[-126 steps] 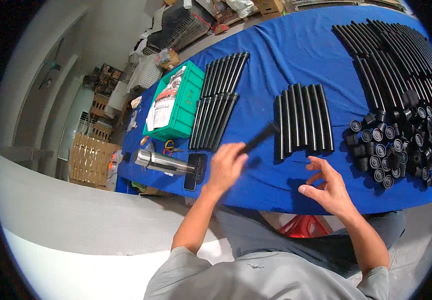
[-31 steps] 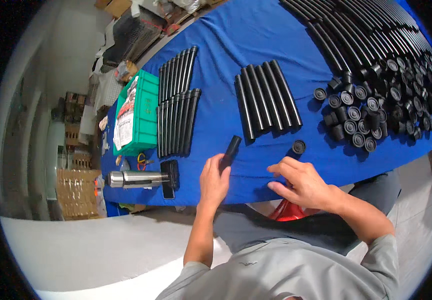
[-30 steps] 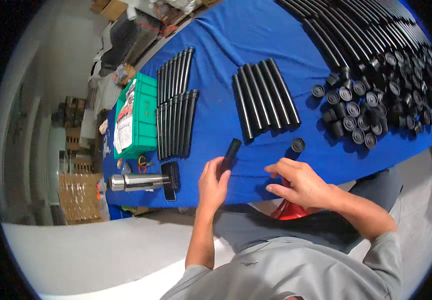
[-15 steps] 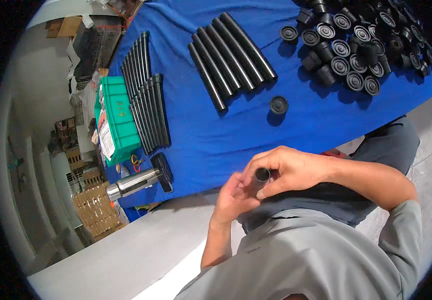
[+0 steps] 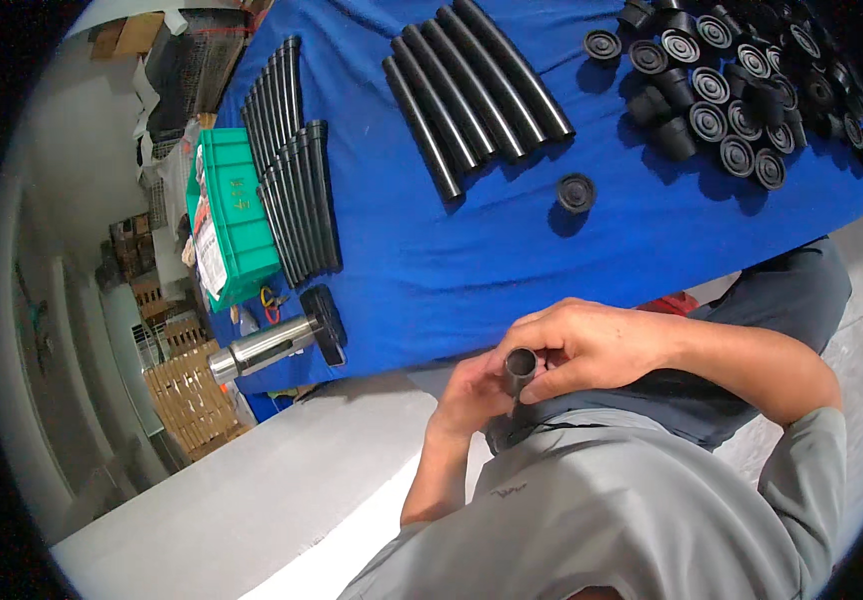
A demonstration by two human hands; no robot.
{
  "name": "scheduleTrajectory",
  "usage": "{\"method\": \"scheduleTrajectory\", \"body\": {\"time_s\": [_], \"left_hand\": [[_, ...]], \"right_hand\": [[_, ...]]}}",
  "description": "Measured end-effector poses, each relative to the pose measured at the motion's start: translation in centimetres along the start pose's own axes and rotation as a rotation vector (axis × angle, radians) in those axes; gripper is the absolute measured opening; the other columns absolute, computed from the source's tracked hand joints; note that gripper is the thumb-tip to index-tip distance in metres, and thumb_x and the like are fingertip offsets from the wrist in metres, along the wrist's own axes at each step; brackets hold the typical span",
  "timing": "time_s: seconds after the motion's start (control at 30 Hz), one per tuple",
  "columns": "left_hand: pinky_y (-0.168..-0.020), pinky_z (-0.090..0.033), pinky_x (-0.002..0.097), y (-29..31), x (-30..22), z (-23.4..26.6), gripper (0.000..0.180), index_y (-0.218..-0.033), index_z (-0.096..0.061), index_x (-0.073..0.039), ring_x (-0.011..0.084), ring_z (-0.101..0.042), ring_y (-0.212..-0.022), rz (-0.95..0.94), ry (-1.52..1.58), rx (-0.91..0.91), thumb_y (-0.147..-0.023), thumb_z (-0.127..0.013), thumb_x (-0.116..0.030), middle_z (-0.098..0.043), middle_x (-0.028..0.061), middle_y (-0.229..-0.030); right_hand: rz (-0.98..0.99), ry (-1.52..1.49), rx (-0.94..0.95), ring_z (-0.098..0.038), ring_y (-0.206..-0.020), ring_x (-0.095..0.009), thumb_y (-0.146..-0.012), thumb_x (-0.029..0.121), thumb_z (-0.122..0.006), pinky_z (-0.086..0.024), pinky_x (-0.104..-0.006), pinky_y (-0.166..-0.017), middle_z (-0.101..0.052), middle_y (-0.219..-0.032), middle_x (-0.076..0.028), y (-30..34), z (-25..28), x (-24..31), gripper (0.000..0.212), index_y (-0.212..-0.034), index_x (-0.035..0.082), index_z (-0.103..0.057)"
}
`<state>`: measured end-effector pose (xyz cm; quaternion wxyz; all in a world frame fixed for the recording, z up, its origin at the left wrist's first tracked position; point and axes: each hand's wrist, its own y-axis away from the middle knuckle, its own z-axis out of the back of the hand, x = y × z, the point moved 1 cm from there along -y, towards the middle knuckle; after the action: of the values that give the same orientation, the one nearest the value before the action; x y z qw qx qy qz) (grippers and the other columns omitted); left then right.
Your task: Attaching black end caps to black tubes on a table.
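A black tube (image 5: 520,364) is between my two hands in front of my lap, its hollow round end facing up. My left hand (image 5: 472,394) is closed around its left side. Against its right side are the thumb and fingers of my right hand (image 5: 592,345). The tube's lower part is hard to make out between the hands. Beyond them on the blue cloth (image 5: 432,270) stands a single black ribbed rubber cap (image 5: 576,193). Several loose black tubes (image 5: 477,95) lie side by side farther back.
Many black rubber caps (image 5: 709,122) are heaped at the far right. On the left, black tubes with wider ends (image 5: 297,210) lie in two rows beside a green crate (image 5: 237,215). A metal cylinder with a black base (image 5: 272,345) lies at the table's left front edge.
The view has shifted, so the table's things sit slightly higher. In my hands the tube has tipped a little, and its hollow end shows more fully. Both hands keep hold.
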<state>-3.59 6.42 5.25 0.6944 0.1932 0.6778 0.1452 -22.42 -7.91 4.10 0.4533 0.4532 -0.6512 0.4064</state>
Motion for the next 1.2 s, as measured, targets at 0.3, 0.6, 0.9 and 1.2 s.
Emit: {"method": "scheduleTrajectory", "body": {"time_s": [0.3, 0.6, 0.9, 1.2], "left_hand": [[-0.083, -0.056, 0.0386, -0.1, 0.1, 1.2, 0.036, -0.116, -0.060, 0.002, 0.0270, -0.069, -0.090, 0.243, 0.405, 0.184, -0.083, -0.068, -0.013, -0.069, 0.0197, -0.102], [-0.093, -0.049, 0.0475, -0.1, -1.0, 2.9, 0.048, -0.132, -0.054, -0.010, 0.0346, -0.054, -0.116, -0.304, 0.914, 0.248, -0.092, -0.068, -0.032, -0.056, 0.0171, -0.135], [-0.088, -0.051, 0.0470, -0.8, -2.4, 1.5, 0.049, -0.126, -0.059, -0.002, 0.0324, -0.061, -0.096, -0.262, 0.560, -0.055, -0.095, -0.062, -0.040, -0.063, 0.0159, -0.104], [-0.087, -0.050, 0.0326, -1.0, -1.6, -0.5, 0.050, -0.129, -0.054, 0.002, 0.0180, -0.061, -0.102, 0.051, 0.288, 0.085, -0.080, -0.065, -0.003, -0.062, 0.0078, -0.116]], "right_hand": [[0.019, 0.055, -0.113, -0.063, -0.079, -0.017, -0.084, 0.022, -0.075, -0.050, -0.0325, -0.071, -0.066, -0.086, -0.009, -0.1, 0.7, 0.9, 0.038, -0.114, 0.003, -0.064], [0.096, -0.066, -0.220, -0.064, -0.093, -0.018, -0.086, 0.017, -0.074, -0.050, -0.0313, -0.085, -0.068, -0.099, -0.010, -0.2, 0.9, 0.5, 0.033, -0.117, 0.003, -0.070], [-0.109, 0.102, -0.220, -0.067, -0.075, -0.025, -0.086, 0.031, -0.074, -0.052, -0.0362, -0.068, -0.069, -0.090, -0.017, -0.3, 1.5, 1.3, 0.043, -0.114, 0.000, -0.068], [0.050, 0.014, -0.097, -0.060, -0.088, -0.014, -0.089, 0.019, -0.072, -0.050, -0.0286, -0.073, -0.061, -0.112, -0.008, -0.3, 1.2, 1.2, 0.046, -0.131, 0.005, -0.059]]}}
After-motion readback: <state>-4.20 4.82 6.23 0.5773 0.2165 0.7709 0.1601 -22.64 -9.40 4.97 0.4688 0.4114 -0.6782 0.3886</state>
